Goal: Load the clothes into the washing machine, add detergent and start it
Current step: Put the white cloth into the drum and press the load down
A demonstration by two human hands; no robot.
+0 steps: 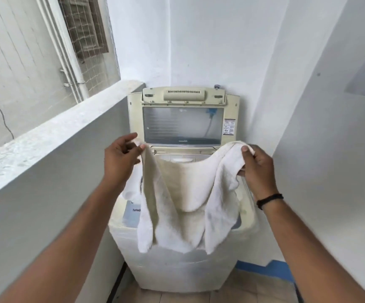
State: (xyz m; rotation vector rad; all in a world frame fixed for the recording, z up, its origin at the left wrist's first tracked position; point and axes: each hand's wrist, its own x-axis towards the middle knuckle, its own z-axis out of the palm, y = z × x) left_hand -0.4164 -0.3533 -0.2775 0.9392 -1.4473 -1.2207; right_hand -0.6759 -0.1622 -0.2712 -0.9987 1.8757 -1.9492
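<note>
Thumb and fingers of the left hand (120, 156) and right hand (257, 166) each pinch an upper corner of the white towel (183, 197), which sags between them, just near of the open-lidded washing machine (177, 267).

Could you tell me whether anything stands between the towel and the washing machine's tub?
Nothing visible does: the lid stands raised, and both hands hold the white towel spread above the washing machine; the towel itself hides the tub opening.

towel (183, 193) hides washer drum, control panel (133, 212) text cut off
</note>
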